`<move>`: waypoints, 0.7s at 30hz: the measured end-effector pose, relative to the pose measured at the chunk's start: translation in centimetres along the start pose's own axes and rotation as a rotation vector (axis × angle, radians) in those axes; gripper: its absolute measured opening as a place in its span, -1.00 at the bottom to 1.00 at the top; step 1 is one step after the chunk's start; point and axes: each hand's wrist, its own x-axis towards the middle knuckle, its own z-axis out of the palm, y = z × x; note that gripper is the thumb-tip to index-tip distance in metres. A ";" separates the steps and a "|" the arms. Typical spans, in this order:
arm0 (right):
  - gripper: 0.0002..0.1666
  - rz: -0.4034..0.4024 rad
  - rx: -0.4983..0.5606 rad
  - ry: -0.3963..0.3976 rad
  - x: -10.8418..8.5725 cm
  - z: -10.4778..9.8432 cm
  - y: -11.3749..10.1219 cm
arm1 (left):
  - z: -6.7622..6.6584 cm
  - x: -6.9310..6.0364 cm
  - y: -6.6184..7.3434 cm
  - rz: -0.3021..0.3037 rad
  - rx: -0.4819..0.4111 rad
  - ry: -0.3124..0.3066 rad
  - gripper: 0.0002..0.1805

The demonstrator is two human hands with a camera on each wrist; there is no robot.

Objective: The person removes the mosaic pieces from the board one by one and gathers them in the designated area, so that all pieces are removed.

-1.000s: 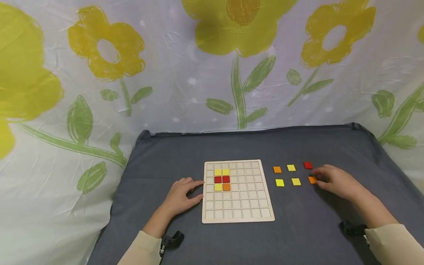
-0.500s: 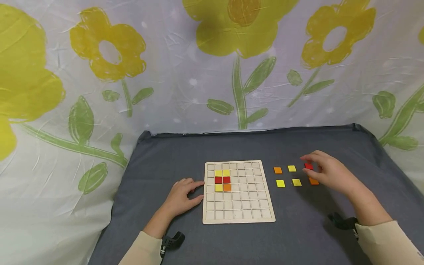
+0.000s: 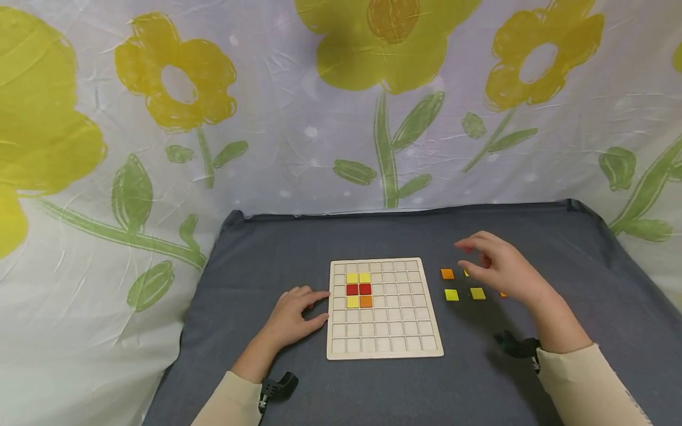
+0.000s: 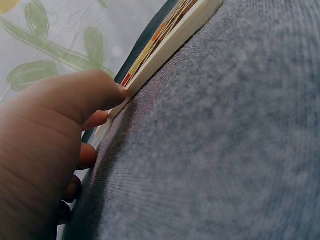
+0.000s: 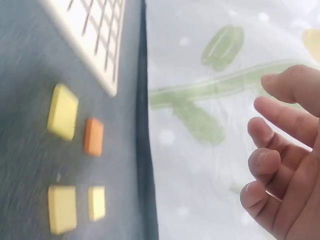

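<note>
A wooden grid board (image 3: 389, 328) lies flat on the dark cloth. In its upper left cells sit yellow tiles (image 3: 352, 278), red tiles (image 3: 352, 290) and one orange tile (image 3: 366, 302). My left hand (image 3: 290, 316) rests at the board's left side, index finger and thumb touching the edge. The left wrist view shows that thumb against the board's rim (image 4: 165, 55). Over the loose tiles hovers my right hand (image 3: 501, 266), thumb and fingers apart. The right wrist view shows nothing between this hand's (image 5: 285, 160) fingers.
Right of the board lie a loose orange tile (image 3: 447, 274) and yellow tiles (image 3: 452, 294). The right hand partly covers another yellow tile and a second orange tile (image 3: 503, 294), and hides the loose red one. A flowered curtain (image 3: 277, 130) hangs behind the table.
My right hand has let go of the far right orange tile, risen and moved left across the loose tiles. The left hand has stayed at the board's edge.
</note>
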 end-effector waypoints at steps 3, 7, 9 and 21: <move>-0.60 0.003 0.024 -0.013 0.6 0.4 -0.6 | 0.0 0.0 0.0 -0.002 0.001 -0.004 -0.52; -0.60 0.004 0.058 -0.025 1.4 1.1 -1.3 | -0.1 0.0 0.0 -0.001 0.005 -0.003 -0.52; -0.61 -0.001 0.076 -0.027 1.7 1.5 -1.7 | -0.1 0.0 0.1 0.000 0.008 -0.001 -0.52; -0.66 -0.045 0.181 -0.054 3.8 4.2 -4.1 | -0.3 -0.1 0.3 0.030 -0.022 0.027 -0.53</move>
